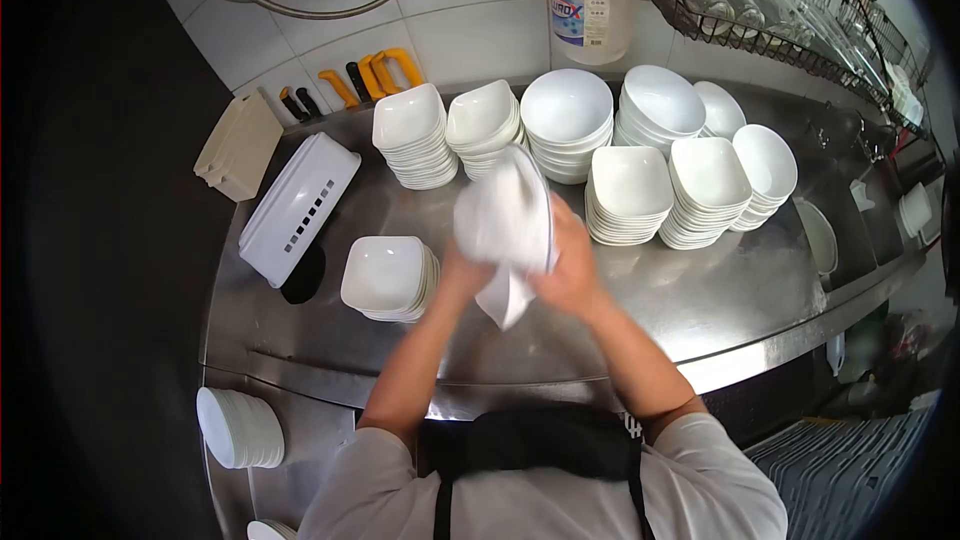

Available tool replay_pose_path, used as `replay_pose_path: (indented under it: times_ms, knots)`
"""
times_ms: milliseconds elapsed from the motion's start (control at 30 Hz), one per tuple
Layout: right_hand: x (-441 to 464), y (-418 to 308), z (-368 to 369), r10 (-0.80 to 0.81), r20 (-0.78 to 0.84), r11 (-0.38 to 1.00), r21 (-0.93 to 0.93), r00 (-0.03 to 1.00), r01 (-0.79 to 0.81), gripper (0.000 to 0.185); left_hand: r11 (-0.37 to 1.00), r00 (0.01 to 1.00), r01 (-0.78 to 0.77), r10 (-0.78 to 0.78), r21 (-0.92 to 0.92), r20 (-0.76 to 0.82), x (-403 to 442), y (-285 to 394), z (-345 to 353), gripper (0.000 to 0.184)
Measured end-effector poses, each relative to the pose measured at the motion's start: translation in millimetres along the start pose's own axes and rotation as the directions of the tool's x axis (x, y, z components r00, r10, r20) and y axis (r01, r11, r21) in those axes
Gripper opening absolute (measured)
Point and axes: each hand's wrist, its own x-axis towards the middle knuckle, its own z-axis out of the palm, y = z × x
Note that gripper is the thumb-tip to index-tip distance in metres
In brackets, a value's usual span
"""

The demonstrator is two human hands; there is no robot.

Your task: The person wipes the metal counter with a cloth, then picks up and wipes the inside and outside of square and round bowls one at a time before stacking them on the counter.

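Note:
In front of my chest, both hands grip a white cloth (505, 302), blurred by motion. My left hand (466, 272) is closed on its lower left side, the fingers partly covered. On the other side, my right hand (572, 265) closes round the bundle beside a curved bluish edge. I cannot tell whether that edge is a hem or the rim of a dish inside the cloth. A stack of square white bowls (384, 275) stands left of my left hand. Square bowls (632, 183) in another stack stand just beyond my right hand.
More stacked bowls (567, 108) line the steel counter (520, 355) along the wall. At left lie an upturned white basket (300, 205) and a beige box (240, 145) near several knife handles (370, 75). A wire rack (760, 25) overhangs at upper right. Stacked plates (240, 428) stand lower left.

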Motion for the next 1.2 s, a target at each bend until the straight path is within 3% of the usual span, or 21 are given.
replay_pose_path:
  times_ms: [33, 67, 100, 133, 167, 200, 233, 267, 367, 433, 500, 600, 700, 800, 900, 933, 1033, 1133, 1200]
  knots:
    - [11, -4, -7, 0.180, 0.059, 0.978, 0.091, 0.982, -0.185, 0.028, 0.847, 0.964, 0.266, -0.242, -0.461, 0.113, 2, 24, -5, 0.040]
    - [16, 4, -7, 0.328, 0.122, 0.894, 0.281, 0.937, -0.349, 0.032, 0.434, 0.858, 0.435, -0.466, -0.789, 0.217, 3, 47, -10, 0.041]
    - [20, 12, -7, 0.446, 0.217, 0.748, 0.443, 0.868, -0.495, 0.037, 0.418, 0.867, 0.391, -0.466, -0.820, 0.177, 13, 70, -21, 0.041]
    - [13, 12, -2, 0.494, 0.187, 0.751, 0.402, 0.849, -0.525, 0.045, 0.413, 0.842, 0.282, -0.539, -0.866, 0.017, 19, 79, -17, 0.036]
    - [0, 21, 9, 0.627, 0.073, 0.634, 0.531, 0.775, -0.562, 0.048, 0.527, 0.789, 0.279, -0.603, -0.803, -0.121, 18, 69, -8, 0.030]
    - [-16, 24, 16, 0.598, 0.042, 0.675, 0.512, 0.800, -0.531, 0.051, 0.582, 0.726, 0.318, -0.657, -0.748, -0.203, 23, 62, -11, 0.030]
    - [-31, 28, 28, 0.629, 0.048, 0.575, 0.643, 0.776, -0.506, 0.052, 0.623, 0.653, 0.372, -0.702, -0.688, -0.284, 24, 53, -18, 0.031]
    - [-45, 32, 39, 0.659, 0.054, 0.463, 0.757, 0.750, -0.461, 0.054, 0.681, 0.644, 0.453, -0.696, -0.576, -0.316, 22, 35, -26, 0.034]
    - [-64, 20, 39, 0.704, 0.115, 0.330, 0.822, 0.701, -0.465, 0.051, 0.743, 0.655, 0.653, -0.652, -0.149, -0.383, 16, -16, -69, 0.042]
    - [-68, 12, 26, 0.644, 0.131, 0.458, 0.722, 0.754, -0.518, 0.048, 0.692, 0.611, 0.717, -0.683, -0.086, -0.400, 13, -28, -103, 0.038]
    - [-75, 11, 13, 0.589, 0.130, 0.636, 0.534, 0.798, -0.557, 0.047, 0.730, 0.684, 0.678, -0.585, 0.084, -0.436, -10, -59, -124, 0.034]
    - [-77, 14, 5, 0.671, 0.002, 0.550, 0.669, 0.742, -0.499, 0.049, 0.562, 0.588, 0.805, -0.716, 0.188, -0.377, -46, -95, -156, 0.036]
    - [-77, 21, -1, 0.702, -0.059, 0.501, 0.750, 0.710, -0.432, 0.054, 0.510, 0.564, 0.825, -0.776, 0.245, -0.282, -65, -112, -172, 0.037]
    - [-79, 29, -2, 0.719, -0.105, 0.516, 0.743, 0.687, -0.427, 0.054, 0.633, 0.705, 0.681, -0.703, 0.368, -0.095, -77, -129, -171, 0.041]
    - [-82, 33, -6, 0.700, -0.102, 0.525, 0.744, 0.706, -0.413, 0.054, 0.653, 0.696, 0.632, -0.715, 0.418, 0.066, -65, -129, -161, 0.047]
    - [-81, 31, -10, 0.698, -0.095, 0.529, 0.737, 0.710, -0.421, 0.054, 0.617, 0.621, 0.659, -0.769, 0.429, 0.152, -69, -147, -157, 0.053]
    - [-84, 27, -19, 0.711, -0.142, 0.543, 0.733, 0.688, -0.410, 0.055, 0.547, 0.628, 0.528, -0.766, 0.650, 0.135, -53, -134, -150, 0.055]
    - [-90, 32, -37, 0.721, -0.222, 0.555, 0.751, 0.656, -0.357, 0.055, 0.720, 0.877, 0.430, -0.477, 0.544, -0.062, -22, -88, -129, 0.058]
    - [-100, 41, -49, 0.755, -0.246, 0.515, 0.796, 0.608, -0.317, 0.055, 0.848, 0.850, 0.526, -0.521, 0.067, -0.079, 1, -44, -91, 0.059]
